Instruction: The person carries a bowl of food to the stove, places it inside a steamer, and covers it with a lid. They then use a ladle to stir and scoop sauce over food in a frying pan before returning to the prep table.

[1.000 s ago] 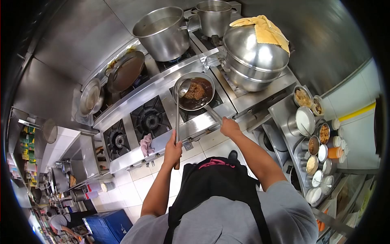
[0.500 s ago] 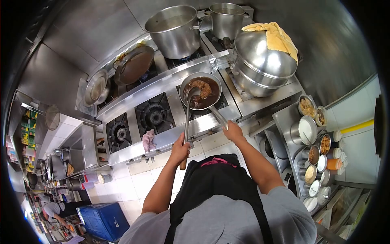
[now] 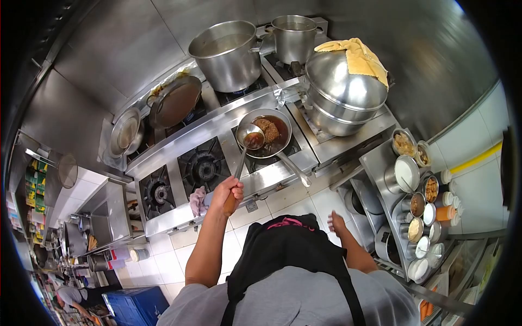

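Observation:
My left hand (image 3: 227, 194) is closed around the wooden handle of a metal ladle (image 3: 251, 137). The ladle's bowl holds some brown sauce and rests over the left side of a steel pan (image 3: 289, 142). Dark brown liquid and a browned, grainy lump (image 3: 267, 129) are in the pan, which sits on the right front burner. The pan's handle points toward me with no hand on it. My right hand (image 3: 337, 223) is off the handle, lower right of it, fingers apart and holding nothing.
Big pots (image 3: 225, 60) and a domed steamer (image 3: 345, 81) with a yellow cloth stand behind the pan. A pink cloth (image 3: 198, 201) hangs at the stove's front edge. Containers of ingredients (image 3: 415, 231) line the right counter. Another person (image 3: 73, 296) is at far left.
My right hand has let go of the pan's handle and moved down and right. My left hand has risen with the ladle, whose bowl has tilted up and shifted left in the pan.

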`<move>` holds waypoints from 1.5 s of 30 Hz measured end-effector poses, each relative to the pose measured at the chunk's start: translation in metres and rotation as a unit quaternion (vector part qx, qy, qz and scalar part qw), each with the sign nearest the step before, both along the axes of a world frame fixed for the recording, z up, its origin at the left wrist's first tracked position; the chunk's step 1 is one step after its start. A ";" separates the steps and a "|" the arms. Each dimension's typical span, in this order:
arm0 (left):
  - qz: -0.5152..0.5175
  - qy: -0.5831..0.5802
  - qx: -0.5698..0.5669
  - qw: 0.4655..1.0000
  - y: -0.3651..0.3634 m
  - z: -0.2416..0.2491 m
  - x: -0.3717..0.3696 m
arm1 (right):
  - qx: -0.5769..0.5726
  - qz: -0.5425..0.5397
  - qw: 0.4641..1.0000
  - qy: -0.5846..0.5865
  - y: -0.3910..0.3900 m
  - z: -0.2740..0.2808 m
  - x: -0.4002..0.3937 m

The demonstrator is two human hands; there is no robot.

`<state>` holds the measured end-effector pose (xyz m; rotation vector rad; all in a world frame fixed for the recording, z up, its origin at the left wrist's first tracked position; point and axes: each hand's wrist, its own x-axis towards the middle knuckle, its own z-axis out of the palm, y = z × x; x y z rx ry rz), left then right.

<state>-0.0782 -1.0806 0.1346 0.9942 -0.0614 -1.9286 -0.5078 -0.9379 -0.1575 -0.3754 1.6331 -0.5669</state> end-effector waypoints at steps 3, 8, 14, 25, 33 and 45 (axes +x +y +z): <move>-0.028 -0.055 -0.035 0.997 -0.016 0.007 -0.003 | 0.066 -0.024 0.997 0.030 0.069 -0.042 -0.022; -0.119 -0.209 -0.097 0.966 -0.044 -0.011 -0.008 | -0.043 0.232 0.962 0.137 0.146 -0.089 -0.046; -0.134 -0.511 -0.191 0.828 -0.026 -0.027 -0.027 | -0.086 0.258 0.952 0.138 0.127 -0.072 -0.030; -0.159 -0.504 -0.125 0.839 0.046 -0.052 -0.022 | 0.087 -0.020 0.996 0.020 0.062 0.006 0.004; -0.139 -0.301 -0.086 0.939 0.031 -0.046 -0.022 | 0.102 -0.015 0.994 0.021 0.060 0.008 0.002; -0.116 -0.204 -0.086 0.968 -0.011 0.003 -0.012 | 0.106 -0.018 0.994 0.019 0.073 0.002 -0.001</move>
